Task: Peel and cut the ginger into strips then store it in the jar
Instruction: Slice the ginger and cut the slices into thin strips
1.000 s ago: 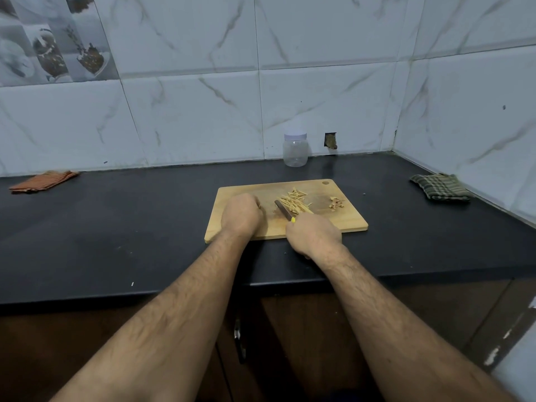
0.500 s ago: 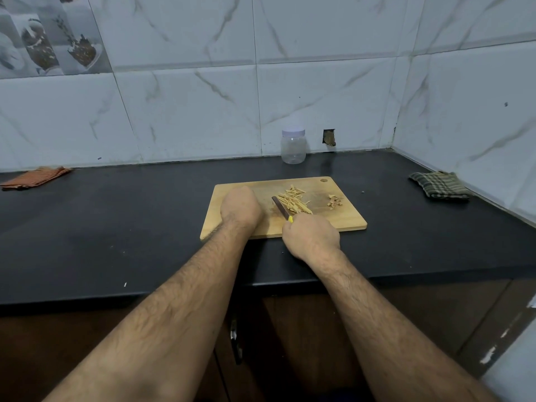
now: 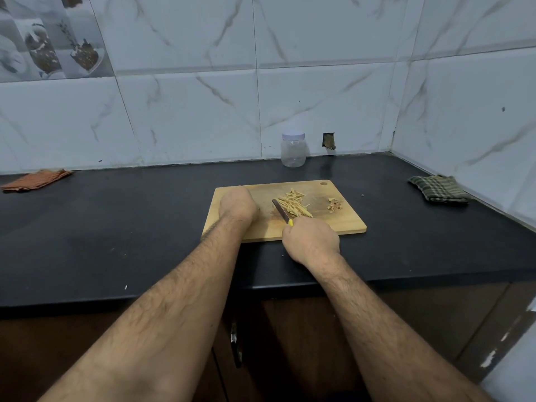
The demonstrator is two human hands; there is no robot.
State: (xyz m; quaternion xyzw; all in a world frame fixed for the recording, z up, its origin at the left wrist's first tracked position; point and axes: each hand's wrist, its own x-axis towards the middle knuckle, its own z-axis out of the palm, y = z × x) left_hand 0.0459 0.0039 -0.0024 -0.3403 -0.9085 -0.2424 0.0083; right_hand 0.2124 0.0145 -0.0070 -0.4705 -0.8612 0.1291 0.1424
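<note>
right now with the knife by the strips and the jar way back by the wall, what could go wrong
The left hand rests on the cutting board close to the knife that the right hand holds, so a slip could nick it. The ginger strips lie loose and could scatter when moved. The jar stands apart from the board with its lid on, so strips may drop on the counter.

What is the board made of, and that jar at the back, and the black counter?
The cutting board looks like pale wood or bamboo, matte, with faint grain. The jar is see-through, likely plastic though it might be glass, with a pale lid. The counter looks like dark polished stone, since it gives a soft sheen, but it could be another smooth material.
</note>
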